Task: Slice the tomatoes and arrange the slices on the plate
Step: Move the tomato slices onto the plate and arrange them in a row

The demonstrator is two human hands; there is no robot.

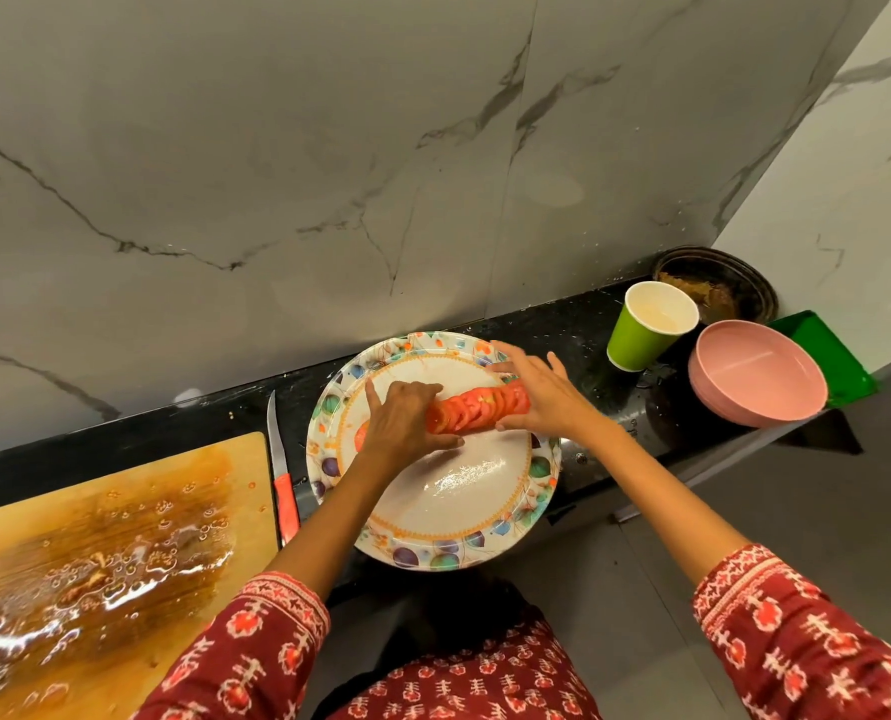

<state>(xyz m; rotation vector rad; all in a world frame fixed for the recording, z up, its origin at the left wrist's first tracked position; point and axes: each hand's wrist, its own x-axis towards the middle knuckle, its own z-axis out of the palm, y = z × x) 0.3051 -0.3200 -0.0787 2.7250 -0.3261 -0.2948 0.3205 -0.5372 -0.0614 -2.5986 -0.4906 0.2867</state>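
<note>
A row of red tomato slices lies overlapping across the upper part of a round plate with a leaf-patterned rim. My left hand covers the row's left end, fingers curled around the slices there. My right hand sits at the right end, fingers spread and touching the slices. A bit of red slice shows under my left hand near the plate's left side. A knife with a red handle lies on the counter between the plate and the wooden cutting board.
The cutting board at the left is wet with tomato juice. A green paper cup, a pink bowl, a green tray and a dark dish stand at the right of the narrow black counter. A marble wall rises behind.
</note>
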